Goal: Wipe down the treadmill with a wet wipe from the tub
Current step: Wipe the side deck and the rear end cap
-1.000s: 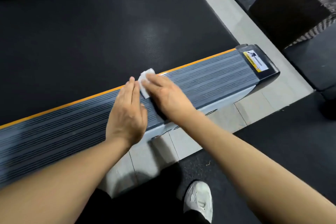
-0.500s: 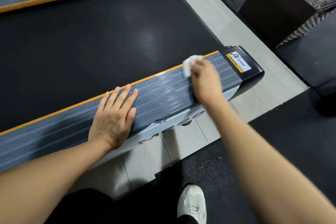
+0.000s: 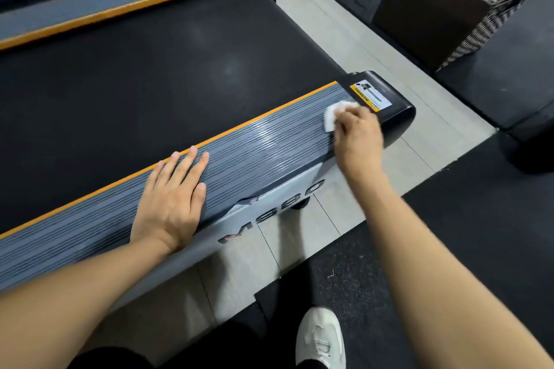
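**Desk:** Hands first. Where are they, and what is each doing?

**Photographer:** Right hand (image 3: 358,132) is at the far end of the treadmill's near side rail (image 3: 254,153), fingers curled over a white wet wipe (image 3: 332,115) and pressing it onto the ribbed grey surface. The wipe lies just short of the yellow warning label (image 3: 370,97) on the black end cap (image 3: 395,112). Left hand (image 3: 172,198) lies flat on the same rail, fingers straight and together, holding nothing, well apart from the right.

**Desk:** And around them?

**Photographer:** An orange strip edges the rail beside the black running belt (image 3: 150,78). A second rail (image 3: 120,0) runs along the belt's far side. Pale floor tiles (image 3: 287,237) and dark rubber mats lie below. One white shoe (image 3: 320,338) stands near the bottom edge. A dark wicker cube (image 3: 443,9) sits at upper right with a white object on top, too blurred to identify.
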Demonstrator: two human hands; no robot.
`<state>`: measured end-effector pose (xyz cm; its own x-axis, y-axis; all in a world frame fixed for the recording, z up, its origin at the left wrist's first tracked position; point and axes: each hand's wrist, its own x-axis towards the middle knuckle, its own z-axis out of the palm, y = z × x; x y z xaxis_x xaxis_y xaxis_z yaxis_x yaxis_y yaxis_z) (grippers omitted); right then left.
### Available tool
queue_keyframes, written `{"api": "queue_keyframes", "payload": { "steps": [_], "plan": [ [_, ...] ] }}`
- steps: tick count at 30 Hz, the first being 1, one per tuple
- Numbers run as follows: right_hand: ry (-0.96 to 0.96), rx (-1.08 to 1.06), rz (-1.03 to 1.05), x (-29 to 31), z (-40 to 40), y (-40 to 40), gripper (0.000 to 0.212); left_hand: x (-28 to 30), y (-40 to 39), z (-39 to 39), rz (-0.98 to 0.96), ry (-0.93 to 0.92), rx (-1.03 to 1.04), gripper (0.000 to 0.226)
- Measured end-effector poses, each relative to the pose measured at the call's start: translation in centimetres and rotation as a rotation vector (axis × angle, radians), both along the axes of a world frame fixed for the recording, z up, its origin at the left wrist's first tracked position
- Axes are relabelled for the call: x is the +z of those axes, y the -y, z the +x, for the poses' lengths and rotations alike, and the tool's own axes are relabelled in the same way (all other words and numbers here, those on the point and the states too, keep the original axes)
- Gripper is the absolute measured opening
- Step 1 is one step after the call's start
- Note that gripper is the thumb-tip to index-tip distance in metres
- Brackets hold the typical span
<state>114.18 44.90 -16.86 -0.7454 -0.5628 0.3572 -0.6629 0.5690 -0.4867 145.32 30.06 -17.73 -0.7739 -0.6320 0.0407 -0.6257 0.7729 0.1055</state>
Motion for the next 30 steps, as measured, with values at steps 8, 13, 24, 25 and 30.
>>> {"api": "queue_keyframes", "payload": {
  "steps": [8, 13, 24, 25, 30],
  "plan": [
    [0.074, 0.705, -0.104, -1.3, 16.5, 1.5, 0.03, 0.0, 0.3, 0.0, 0.011, -0.026, -0.027, 0.06],
    [0.066, 0.249, -0.077, -1.2, 5.3, -1.3, 0.027, 0.1, -0.1, 0.2, -0.001, -0.025, -0.018, 0.06],
    [0.1, 0.502, -0.153, -1.3, 16.9, 0.6, 0.027, 0.4, 0.0, -0.1, 0.019, -0.005, -0.011, 0.064],
    [0.114, 0.584, -0.16, -1.2, 18.7, 0.8, 0.029, 0.3, 0.1, -0.1, 0.014, -0.004, -0.014, 0.064],
    [0.055, 0.449, -0.081, -1.2, 12.0, -1.3, 0.029, 0.4, 0.2, 0.1, 0.019, 0.0, -0.013, 0.063]
  ]
}}
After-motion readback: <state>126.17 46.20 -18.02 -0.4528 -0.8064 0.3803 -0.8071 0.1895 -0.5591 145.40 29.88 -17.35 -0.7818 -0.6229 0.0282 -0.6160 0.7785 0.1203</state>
